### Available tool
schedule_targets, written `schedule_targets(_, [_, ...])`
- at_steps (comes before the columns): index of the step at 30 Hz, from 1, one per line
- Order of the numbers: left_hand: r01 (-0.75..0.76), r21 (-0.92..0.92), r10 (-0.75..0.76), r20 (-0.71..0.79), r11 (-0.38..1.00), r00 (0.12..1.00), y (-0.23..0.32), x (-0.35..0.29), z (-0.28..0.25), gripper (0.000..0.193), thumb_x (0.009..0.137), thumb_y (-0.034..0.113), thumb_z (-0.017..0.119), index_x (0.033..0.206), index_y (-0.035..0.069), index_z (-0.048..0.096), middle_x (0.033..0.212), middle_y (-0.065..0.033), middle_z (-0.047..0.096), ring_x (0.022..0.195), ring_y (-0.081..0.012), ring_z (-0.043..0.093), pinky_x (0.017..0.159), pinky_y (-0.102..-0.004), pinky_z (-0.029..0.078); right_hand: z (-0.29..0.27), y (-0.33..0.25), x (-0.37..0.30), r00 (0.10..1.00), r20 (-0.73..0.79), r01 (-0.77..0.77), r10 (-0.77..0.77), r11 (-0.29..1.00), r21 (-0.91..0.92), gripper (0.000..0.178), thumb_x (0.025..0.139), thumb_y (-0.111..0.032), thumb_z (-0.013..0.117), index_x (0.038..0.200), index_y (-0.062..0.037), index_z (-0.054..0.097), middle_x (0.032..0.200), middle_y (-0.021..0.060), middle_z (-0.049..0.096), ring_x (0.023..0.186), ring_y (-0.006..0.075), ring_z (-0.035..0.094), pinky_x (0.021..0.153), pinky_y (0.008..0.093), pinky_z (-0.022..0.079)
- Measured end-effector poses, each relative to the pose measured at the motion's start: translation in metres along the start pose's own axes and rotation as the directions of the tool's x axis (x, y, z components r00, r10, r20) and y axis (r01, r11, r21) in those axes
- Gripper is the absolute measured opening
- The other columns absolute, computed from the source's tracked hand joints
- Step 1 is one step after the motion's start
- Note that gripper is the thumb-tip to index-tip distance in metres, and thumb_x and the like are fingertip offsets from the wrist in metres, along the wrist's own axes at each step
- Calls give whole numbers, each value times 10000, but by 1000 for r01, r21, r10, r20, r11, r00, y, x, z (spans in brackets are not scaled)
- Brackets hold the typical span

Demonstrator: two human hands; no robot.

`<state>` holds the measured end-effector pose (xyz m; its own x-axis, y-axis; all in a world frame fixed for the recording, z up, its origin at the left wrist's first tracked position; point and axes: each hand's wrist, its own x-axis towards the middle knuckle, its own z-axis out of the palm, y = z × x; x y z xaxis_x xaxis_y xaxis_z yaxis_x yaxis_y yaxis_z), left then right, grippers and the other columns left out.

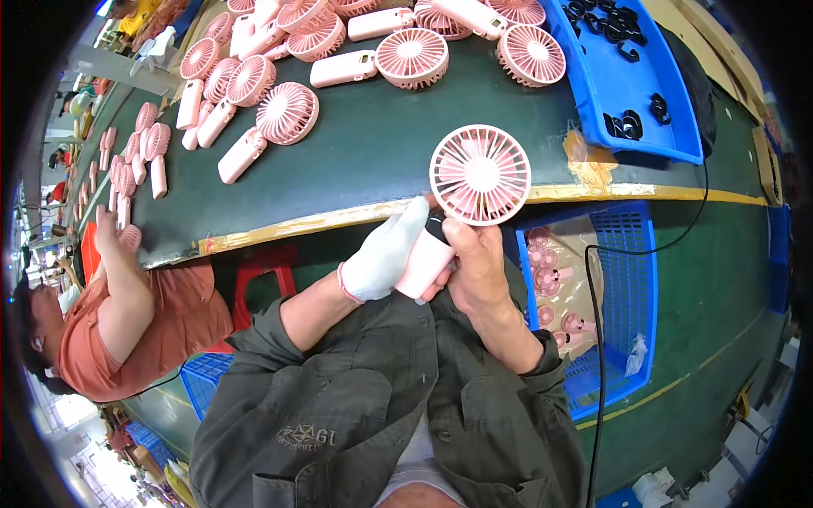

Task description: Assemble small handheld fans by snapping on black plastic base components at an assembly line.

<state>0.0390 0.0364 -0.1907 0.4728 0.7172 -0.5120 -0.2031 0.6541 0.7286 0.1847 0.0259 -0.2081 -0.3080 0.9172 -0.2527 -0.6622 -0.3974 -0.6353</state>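
A pink handheld fan (482,172) is held in front of my chest at the table's near edge, its round grille up and its handle down. My left hand (379,259), in a white glove, is closed round the left side of the handle. My bare right hand (479,264) grips the fan on the right, its thumb at the neck just under the grille. A small black part (434,225) shows between the hands at the neck; its shape is mostly hidden by the fingers.
Many pink fans (412,57) lie across the green table (364,161). A blue tray (631,151) with curved black parts stands at right. Below it, a blue crate (631,296) holds pink fans; a black cable (598,356) hangs over it. A co-worker (127,330) sits at left.
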Motion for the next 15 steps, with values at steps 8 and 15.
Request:
schedule_targets(8, [-98,217,101,1,971,995,-7,-2,-3,530,1049,421,243,982,15,576,664,-77,605,524,-146,570,500,-268,446,-14,32,2,969,24,248,-248,953,-175,607,808,-186,744,1289,52,460,1124,141,601,850,154,629,549,260,529])
schedule_targets(15, [186,-296,-44,427,937,903,-22,-13,-15,663,978,612,309,1190,16,508,863,-184,661,546,-233,648,478,-287,523,-28,24,16,903,294,360,-312,925,-124,842,734,-634,728,1197,50,563,1126,178,637,1083,226,607,905,374,515])
